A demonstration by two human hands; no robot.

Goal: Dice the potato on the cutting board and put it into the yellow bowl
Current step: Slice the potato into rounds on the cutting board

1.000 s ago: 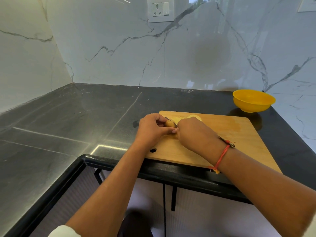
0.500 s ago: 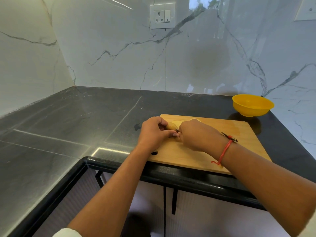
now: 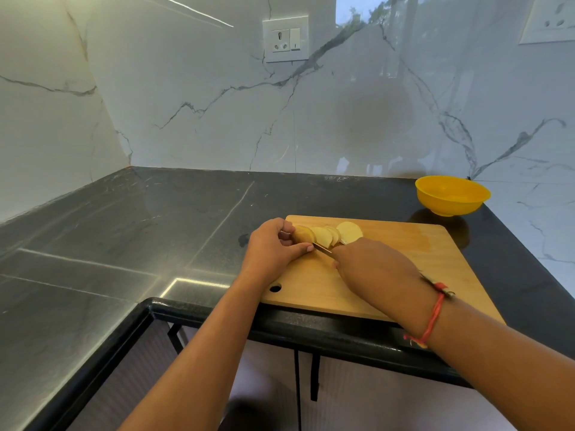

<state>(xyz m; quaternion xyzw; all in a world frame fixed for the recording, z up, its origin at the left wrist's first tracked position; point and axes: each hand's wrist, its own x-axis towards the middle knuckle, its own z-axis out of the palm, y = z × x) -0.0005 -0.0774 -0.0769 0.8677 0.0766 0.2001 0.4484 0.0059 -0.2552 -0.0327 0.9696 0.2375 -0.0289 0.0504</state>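
left hand [image 3: 273,247] pins the potato [image 3: 303,235] steady on the board [image 3: 404,259] so the right hand [image 3: 373,265], gripping the knife [image 3: 322,248], can slice safely

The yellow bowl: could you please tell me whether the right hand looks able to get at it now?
Probably yes: the yellow bowl stands on the counter beyond the far right corner of the cutting board, nothing lying between it and the right hand. That hand grips the knife, though.

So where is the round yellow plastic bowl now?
In the head view the yellow bowl sits far right on the black counter, near the marble wall, just beyond the far right corner of the wooden cutting board.
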